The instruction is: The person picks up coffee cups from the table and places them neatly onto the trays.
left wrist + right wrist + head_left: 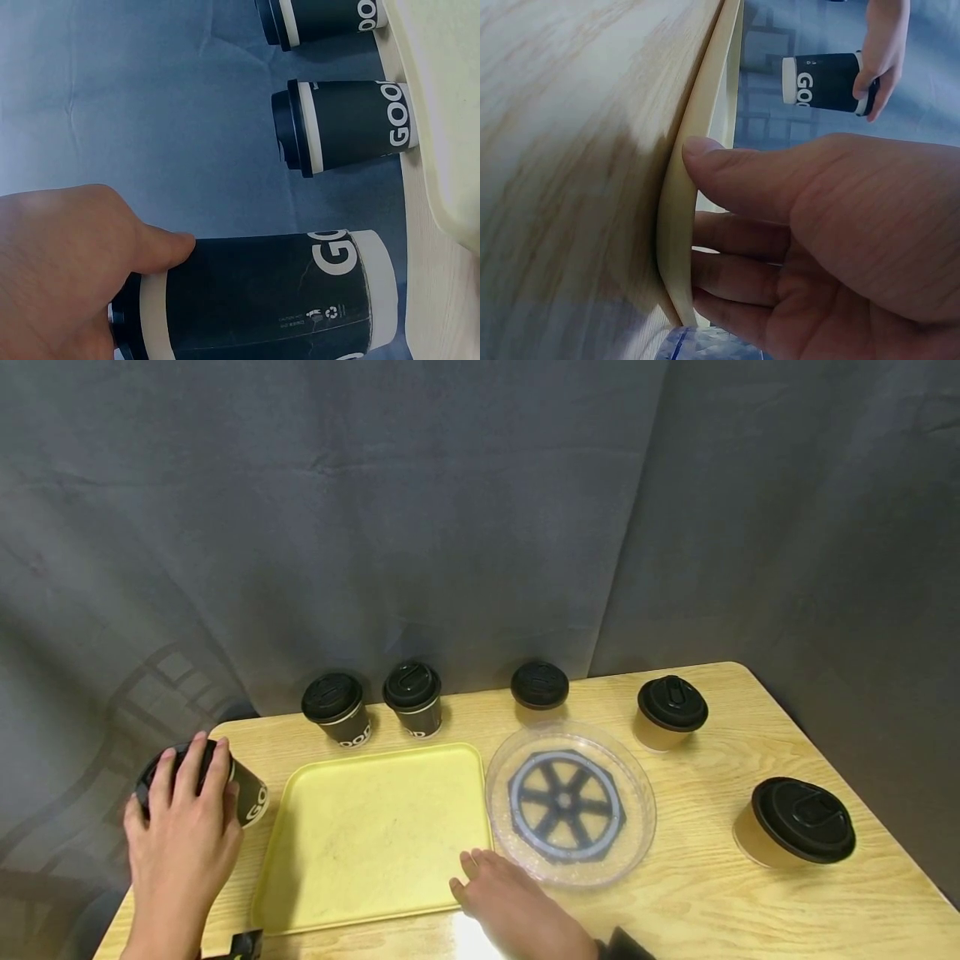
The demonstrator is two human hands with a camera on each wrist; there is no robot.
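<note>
From above, my left hand (183,835) grips a dark paper coffee cup (251,793) by its black lid, left of the yellow tray (375,835). White lettering shows on this cup (255,292) in the left wrist view, where the thumb lies along its side near the lid. A gap shows below the held cup (825,81) in the right wrist view, so it hangs in the air. My right hand (517,902) rests at the tray's near right corner. Its thumb touches the tray's rim (679,217), with the other fingers extended alongside.
Behind the tray stand two smaller dark lidded cups (348,727), (423,718). A clear round dish (645,810) with a dark spoked pattern sits right of the tray. Brown cups with black lids (540,685), (672,703), (802,820) stand behind and right of it. A grey curtain (450,527) hangs behind.
</note>
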